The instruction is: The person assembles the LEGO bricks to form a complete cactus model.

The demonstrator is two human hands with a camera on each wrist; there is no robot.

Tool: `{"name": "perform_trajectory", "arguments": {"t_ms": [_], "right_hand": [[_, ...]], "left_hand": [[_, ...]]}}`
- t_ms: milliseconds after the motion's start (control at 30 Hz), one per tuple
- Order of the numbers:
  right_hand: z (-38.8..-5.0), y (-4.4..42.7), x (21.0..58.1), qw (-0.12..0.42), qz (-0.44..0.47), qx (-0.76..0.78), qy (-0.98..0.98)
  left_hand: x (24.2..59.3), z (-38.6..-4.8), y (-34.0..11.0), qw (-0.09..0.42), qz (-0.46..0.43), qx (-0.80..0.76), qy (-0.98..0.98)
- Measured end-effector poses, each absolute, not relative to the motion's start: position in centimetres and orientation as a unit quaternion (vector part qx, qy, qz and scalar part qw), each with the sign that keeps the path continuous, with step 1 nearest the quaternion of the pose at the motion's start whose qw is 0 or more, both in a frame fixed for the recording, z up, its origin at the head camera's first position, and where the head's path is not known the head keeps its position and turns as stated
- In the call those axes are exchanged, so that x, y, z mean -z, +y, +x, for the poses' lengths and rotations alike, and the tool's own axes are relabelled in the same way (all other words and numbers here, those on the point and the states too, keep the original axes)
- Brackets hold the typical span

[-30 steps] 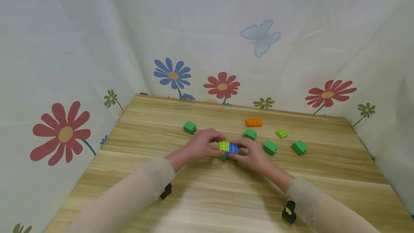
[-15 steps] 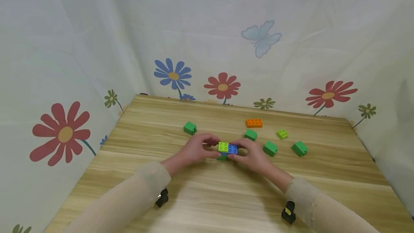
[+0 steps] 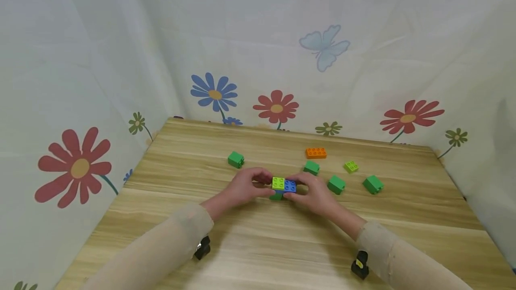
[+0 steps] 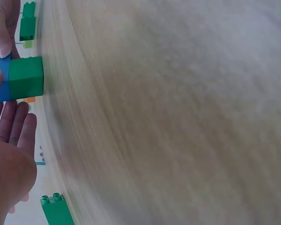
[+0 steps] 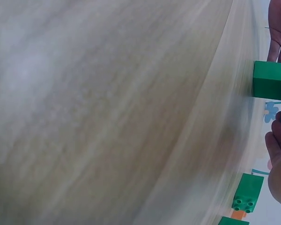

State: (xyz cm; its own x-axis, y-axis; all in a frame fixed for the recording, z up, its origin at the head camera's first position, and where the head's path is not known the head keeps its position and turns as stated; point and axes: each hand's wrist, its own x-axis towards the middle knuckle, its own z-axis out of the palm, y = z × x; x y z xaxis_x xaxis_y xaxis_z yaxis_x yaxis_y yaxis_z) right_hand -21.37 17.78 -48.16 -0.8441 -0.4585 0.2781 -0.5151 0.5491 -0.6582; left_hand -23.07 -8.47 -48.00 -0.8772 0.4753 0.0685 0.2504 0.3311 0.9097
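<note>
A: Your stack of bricks [image 3: 284,187] stood on the bench [image 3: 250,254], a little below the middle of the head frame. How was it composed?

B: At its base you had a green brick [image 3: 276,196]. On this sat a longer blue brick [image 3: 290,186], which went out past it toward the right of the frame. A lime brick [image 3: 278,182] covered the left half of the blue one.

A: And your two hands?

B: Your right hand [image 3: 316,194] pinched the right end of the blue brick, thumb at the front. Your left hand [image 3: 243,187] was half open, loosely curved, its thumb at the front of the stack; whether it really gripped, I could not tell.

A: What else lay near you?

B: Above your left hand, one separate green block [image 3: 235,159]. Toward the right, three more green blocks [image 3: 336,185], an orange brick [image 3: 316,153] and a small lime piece [image 3: 351,166].
</note>
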Motion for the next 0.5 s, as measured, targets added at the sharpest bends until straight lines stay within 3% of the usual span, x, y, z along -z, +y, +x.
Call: {"name": "perform_trajectory", "arguments": {"t_ms": [500], "right_hand": [[-21.6,19.9,46.1,0.039,0.269,-0.365,-0.890]], "left_hand": [[48.2,-23.3,-8.5,0.109,0.231,-0.539,0.802]]}}
